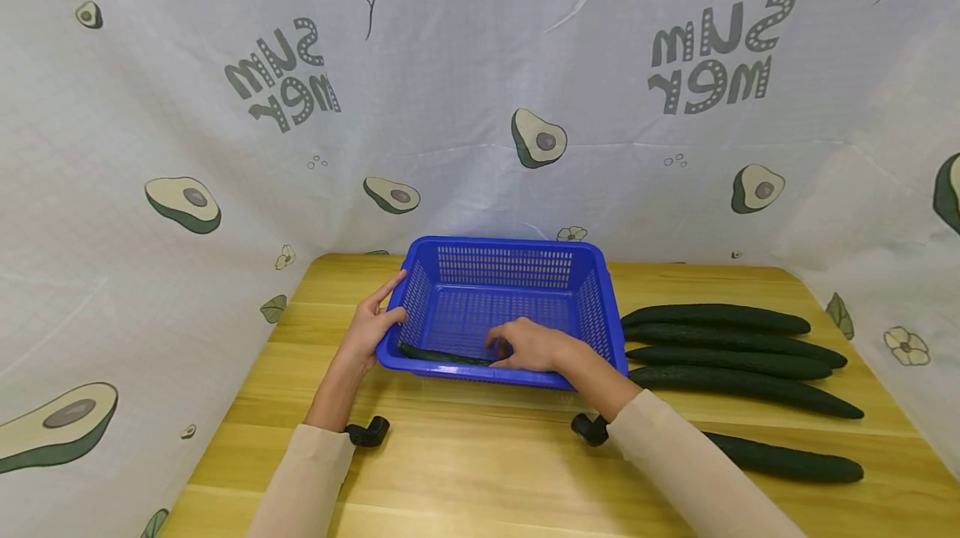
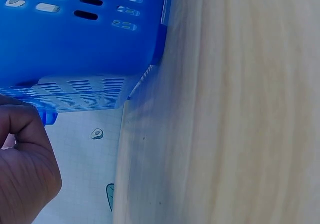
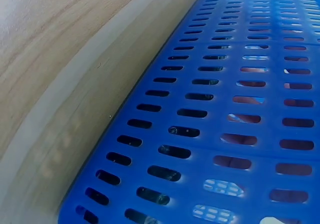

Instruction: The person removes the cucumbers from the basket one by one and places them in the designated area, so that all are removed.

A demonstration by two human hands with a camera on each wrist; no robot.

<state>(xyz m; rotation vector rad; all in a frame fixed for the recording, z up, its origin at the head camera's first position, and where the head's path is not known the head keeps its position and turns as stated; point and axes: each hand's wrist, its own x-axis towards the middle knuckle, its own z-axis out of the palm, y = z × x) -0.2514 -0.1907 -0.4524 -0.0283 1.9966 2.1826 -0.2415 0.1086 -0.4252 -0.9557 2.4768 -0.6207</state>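
A blue slotted plastic basket (image 1: 498, 243) stands on the wooden table. Along the inside of its front wall lies a dark green cucumber (image 1: 442, 355), its right part hidden by the hand and the rim. My left hand (image 1: 367, 329) grips the basket's left rim, thumb on top; the left wrist view shows this hand (image 2: 25, 159) curled at the basket's wall. Inside the basket, my right hand (image 1: 532, 344) holds the cucumber with bent fingers. Through the slots of the basket wall (image 3: 200, 134), the right wrist view shows bits of dark green and of fingers.
Right of the basket, several long cucumbers (image 1: 750, 360) lie side by side on the table (image 1: 465, 471). Another cucumber (image 1: 795, 456) lies nearer the front, partly behind the right sleeve. A white cloth (image 1: 465, 104) with avocado prints hangs behind and beside the table.
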